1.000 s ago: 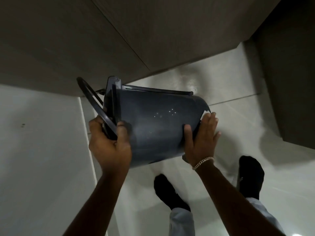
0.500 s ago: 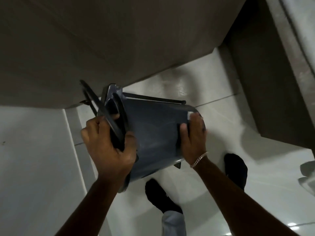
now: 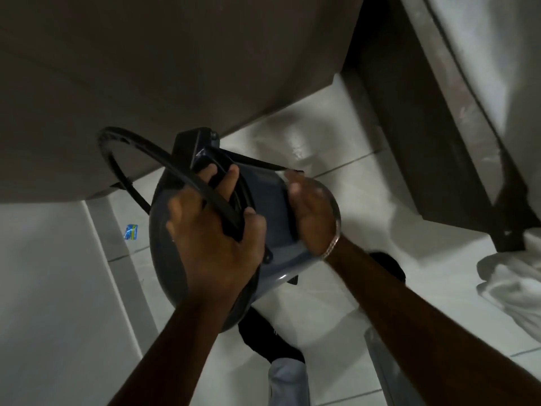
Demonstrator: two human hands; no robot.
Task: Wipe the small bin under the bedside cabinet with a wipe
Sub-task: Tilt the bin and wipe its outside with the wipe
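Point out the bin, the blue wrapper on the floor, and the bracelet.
bin (image 3: pixel 275 200): head view, its side wall.
blue wrapper (image 3: pixel 131 231): head view, its middle.
bracelet (image 3: pixel 333 245): head view, chain at right wrist.

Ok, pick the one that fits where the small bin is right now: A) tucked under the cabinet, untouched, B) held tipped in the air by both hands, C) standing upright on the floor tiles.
B: the left hand grips the rim end and the right hand presses the side of the bin, tipped above the floor.

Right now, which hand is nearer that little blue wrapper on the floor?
Left. The left hand grips the bin rim just right of the blue wrapper; the right hand is farther right on the bin's side.
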